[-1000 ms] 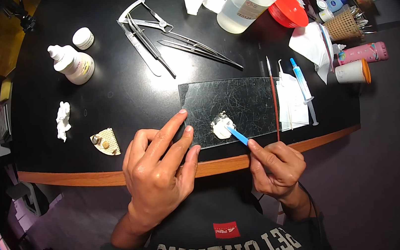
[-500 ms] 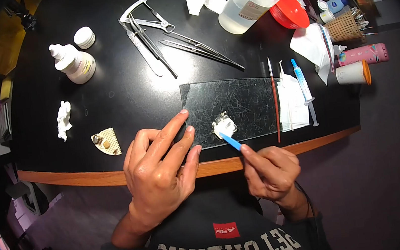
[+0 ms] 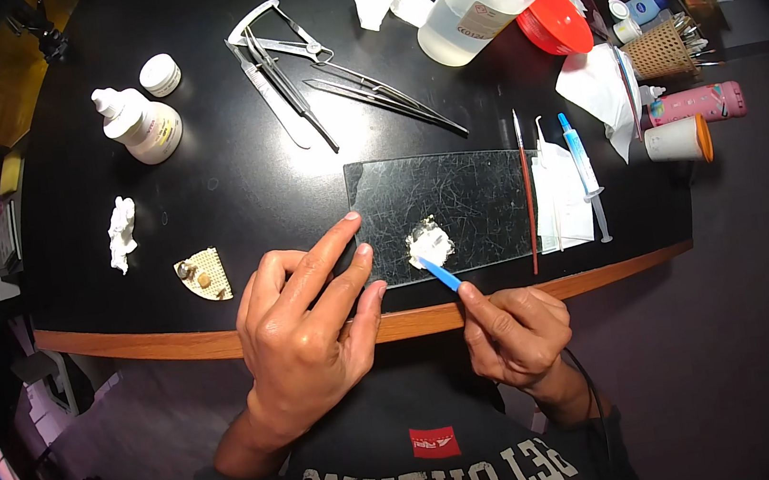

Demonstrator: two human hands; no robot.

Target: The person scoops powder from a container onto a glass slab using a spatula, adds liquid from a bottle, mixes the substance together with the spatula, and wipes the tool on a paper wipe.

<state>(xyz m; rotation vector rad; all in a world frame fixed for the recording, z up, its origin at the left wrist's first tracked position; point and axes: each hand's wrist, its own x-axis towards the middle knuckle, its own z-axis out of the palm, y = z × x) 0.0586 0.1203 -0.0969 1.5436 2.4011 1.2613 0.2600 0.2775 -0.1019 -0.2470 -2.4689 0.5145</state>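
Note:
My right hand (image 3: 520, 329) is closed around a blue spatula (image 3: 443, 277), its tip in a patch of white powder or paste (image 3: 429, 245). That white material lies on a scratched glass slab (image 3: 474, 186) near the table's front edge. With fingers stretched out, my left hand (image 3: 313, 321) rests its fingertips at the slab's left edge and holds nothing. To its left lies a wedge-shaped perforated beige piece (image 3: 207, 274) with several small lumps on it.
A thin red-handled brush (image 3: 527, 194) lies along the slab's right end, beside white paper (image 3: 563, 204) and a blue-tipped syringe (image 3: 584, 167). Farther back are tweezers (image 3: 387, 105), a caliper (image 3: 270, 48), a large clear bottle (image 3: 479, 12), a white dropper bottle (image 3: 140, 126) and a red lid (image 3: 554, 18).
My right hand and the blue spatula have shifted slightly left, its tip now at the lower left of the white material. My left hand stays at the slab's edge.

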